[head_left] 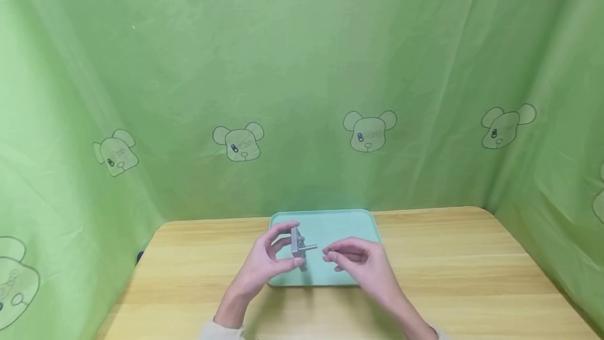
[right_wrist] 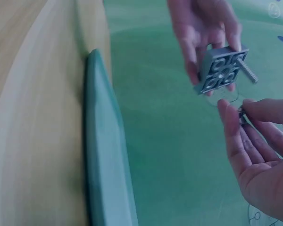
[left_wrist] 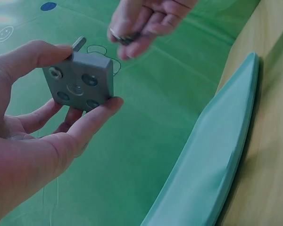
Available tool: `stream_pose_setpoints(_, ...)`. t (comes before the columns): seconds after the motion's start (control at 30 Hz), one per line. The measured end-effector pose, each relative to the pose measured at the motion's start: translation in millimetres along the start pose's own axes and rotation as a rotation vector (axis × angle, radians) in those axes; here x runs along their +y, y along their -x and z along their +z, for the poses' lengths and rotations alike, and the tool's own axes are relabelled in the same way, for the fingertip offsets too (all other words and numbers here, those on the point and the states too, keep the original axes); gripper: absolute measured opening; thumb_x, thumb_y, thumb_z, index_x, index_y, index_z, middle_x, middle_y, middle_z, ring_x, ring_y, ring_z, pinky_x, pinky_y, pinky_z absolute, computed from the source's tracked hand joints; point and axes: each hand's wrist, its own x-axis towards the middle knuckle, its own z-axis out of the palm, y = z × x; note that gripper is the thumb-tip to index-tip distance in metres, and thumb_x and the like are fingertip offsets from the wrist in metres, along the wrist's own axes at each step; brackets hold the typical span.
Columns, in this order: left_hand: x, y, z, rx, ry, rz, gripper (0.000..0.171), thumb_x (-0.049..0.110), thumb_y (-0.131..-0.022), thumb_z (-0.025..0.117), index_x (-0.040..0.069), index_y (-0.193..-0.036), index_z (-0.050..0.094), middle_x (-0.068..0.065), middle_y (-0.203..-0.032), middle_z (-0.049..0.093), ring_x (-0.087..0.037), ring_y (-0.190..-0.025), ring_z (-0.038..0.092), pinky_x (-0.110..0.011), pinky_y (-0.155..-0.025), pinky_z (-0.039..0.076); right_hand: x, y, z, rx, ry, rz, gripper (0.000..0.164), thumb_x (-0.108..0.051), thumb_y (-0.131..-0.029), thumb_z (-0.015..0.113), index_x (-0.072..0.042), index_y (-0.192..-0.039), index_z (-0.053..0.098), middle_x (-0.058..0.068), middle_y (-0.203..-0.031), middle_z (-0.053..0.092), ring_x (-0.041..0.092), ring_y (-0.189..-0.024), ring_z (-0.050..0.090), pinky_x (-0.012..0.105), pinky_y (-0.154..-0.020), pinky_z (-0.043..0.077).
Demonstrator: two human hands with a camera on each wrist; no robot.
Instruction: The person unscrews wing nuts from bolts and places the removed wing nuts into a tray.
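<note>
A square grey block (left_wrist: 78,80) with several round holes is held at its edges by my left hand (head_left: 258,264), thumb on one side and fingers on the other. From one corner hole a threaded metal bolt (right_wrist: 247,71) sticks out toward my right hand (head_left: 365,262); its round head (left_wrist: 55,73) sits in the block's other face. Between thumb and fingertips, the right hand pinches a small shiny metal piece (right_wrist: 242,115), like a nut, partly hidden by the fingers. A short gap separates that piece from the bolt's end.
Below both hands, a mint-green tray (head_left: 330,219) with a raised rim lies on the wooden table (head_left: 448,261). A green cloth (head_left: 302,67) with bear-head prints hangs behind the table and along both sides.
</note>
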Motion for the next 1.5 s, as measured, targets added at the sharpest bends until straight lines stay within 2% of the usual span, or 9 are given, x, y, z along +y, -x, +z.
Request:
stream_pose_setpoints(0.07,-2.7,1.9,0.4,-0.001,0.015,-0.007,0.066,-0.006,-0.076,0.073,0.006,-0.134,0.046,-0.016,-0.136,0.040,-0.037,-0.123,0.045,-0.046,-0.092,0.053,5,0,0,-0.006,0.087,0.010,0.012,-0.012,-0.085,0.071,-0.008,-0.096,0.071,0.006,-0.094,0.071,0.021,-0.083,0.069,0.034,-0.069,0.061)
stream_pose_setpoints(0.23,-10.5,8.8,1.5,-0.017,0.056,-0.036,0.064,-0.010,-0.073,0.073,0.001,-0.130,0.045,-0.024,-0.131,0.043,-0.041,-0.121,0.046,-0.046,-0.095,0.051,19,-2,-2,0.009,0.351,-0.055,0.009,-0.015,-0.082,0.074,-0.019,-0.091,0.073,-0.008,-0.088,0.071,0.008,-0.078,0.067,0.025,-0.061,0.060)
stream_pose_setpoints(0.37,-15.4,13.3,4.5,-0.013,-0.021,-0.044,0.066,-0.010,-0.069,0.074,-0.001,-0.128,0.045,-0.024,-0.129,0.046,-0.037,-0.121,0.047,-0.042,-0.103,0.046,28,-5,-5,0.029,0.468,-0.099,0.013,-0.012,-0.080,0.076,-0.021,-0.088,0.074,-0.011,-0.085,0.071,0.004,-0.076,0.065,0.023,-0.058,0.058)
stream_pose_setpoints(0.57,-28.9,21.3,18.6,-0.034,-0.136,-0.080,0.067,-0.008,-0.067,0.076,0.001,-0.127,0.047,-0.022,-0.129,0.047,-0.030,-0.121,0.050,-0.038,-0.106,0.043,43,-7,-13,0.006,0.543,-0.080,0.014,-0.009,-0.078,0.076,-0.020,-0.086,0.072,-0.010,-0.083,0.070,0.004,-0.075,0.064,0.020,-0.062,0.057)
stream_pose_setpoints(0.77,-46.2,27.7,34.5,-0.068,-0.230,-0.080,0.065,-0.008,-0.067,0.076,0.004,-0.124,0.047,-0.018,-0.125,0.052,-0.027,-0.117,0.055,-0.032,-0.104,0.044,59,-11,-20,-0.034,0.592,-0.068,0.013,-0.007,-0.076,0.077,-0.014,-0.085,0.073,-0.006,-0.084,0.070,0.009,-0.074,0.065,0.021,-0.066,0.058)
stream_pose_setpoints(0.93,-54.2,31.4,44.0,-0.104,-0.262,-0.117,0.066,-0.010,-0.066,0.076,0.007,-0.123,0.046,-0.016,-0.124,0.057,-0.023,-0.118,0.055,-0.028,-0.104,0.042,66,-20,-23,-0.044,0.642,-0.059,0.015,-0.007,-0.075,0.078,-0.016,-0.084,0.072,-0.006,-0.083,0.070,0.008,-0.074,0.064,0.023,-0.066,0.059)
stream_pose_setpoints(1.1,-56.5,32.5,52.3,-0.110,-0.305,-0.141,0.067,-0.011,-0.065,0.077,0.006,-0.122,0.046,-0.017,-0.125,0.055,-0.021,-0.116,0.056,-0.025,-0.103,0.043,65,-27,-26,-0.055,0.687,-0.048,0.014,-0.006,-0.075,0.077,-0.015,-0.083,0.072,-0.006,-0.082,0.070,0.008,-0.073,0.063,0.018,-0.063,0.056)
stream_pose_setpoints(1.4,-60.6,35.7,63.0,-0.079,-0.380,-0.287,0.069,-0.011,-0.059,0.080,0.012,-0.117,0.048,-0.009,-0.124,0.058,-0.015,-0.113,0.058,-0.025,-0.099,0.047,64,-36,-24,-0.082,0.734,-0.075,0.011,-0.005,-0.076,0.076,-0.009,-0.085,0.072,-0.001,-0.081,0.070,0.012,-0.076,0.064,0.035,-0.073,0.060)
stream_pose_setpoints(1.5,-63.3,38.5,64.4,-0.073,-0.411,-0.302,0.068,-0.009,-0.058,0.082,0.012,-0.114,0.049,-0.008,-0.122,0.058,-0.016,-0.111,0.059,-0.027,-0.099,0.048,65,-41,-21,-0.093,0.748,-0.075,0.011,-0.005,-0.076,0.076,-0.009,-0.085,0.072,-0.001,-0.081,0.070,0.013,-0.077,0.065,0.037,-0.076,0.059)
